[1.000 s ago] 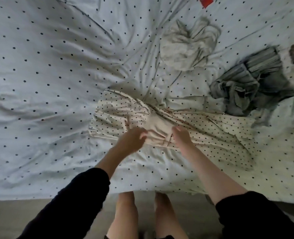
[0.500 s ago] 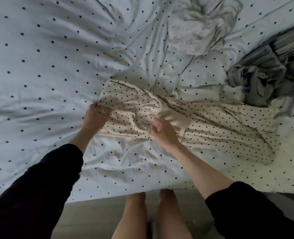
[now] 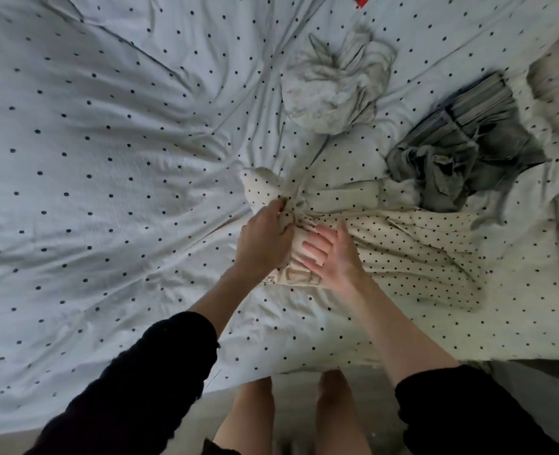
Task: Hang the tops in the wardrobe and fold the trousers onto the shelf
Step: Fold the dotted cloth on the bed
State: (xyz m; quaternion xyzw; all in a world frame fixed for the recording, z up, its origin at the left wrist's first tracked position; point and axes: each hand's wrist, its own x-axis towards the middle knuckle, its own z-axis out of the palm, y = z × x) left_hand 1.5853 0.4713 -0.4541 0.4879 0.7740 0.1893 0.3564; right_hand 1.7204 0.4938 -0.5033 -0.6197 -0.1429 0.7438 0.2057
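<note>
While the cream polka-dot trousers (image 3: 412, 251) are lying across the near edge of the dotted bedsheet (image 3: 107, 192), the left hand (image 3: 263, 243) is clenching a bunched fold at their left end, and the right hand (image 3: 332, 257) is pressing flat, fingers spread, just beside it. Behind them are lying a crumpled pale garment (image 3: 334, 90) and, further right, a grey striped garment (image 3: 468, 139).
</note>
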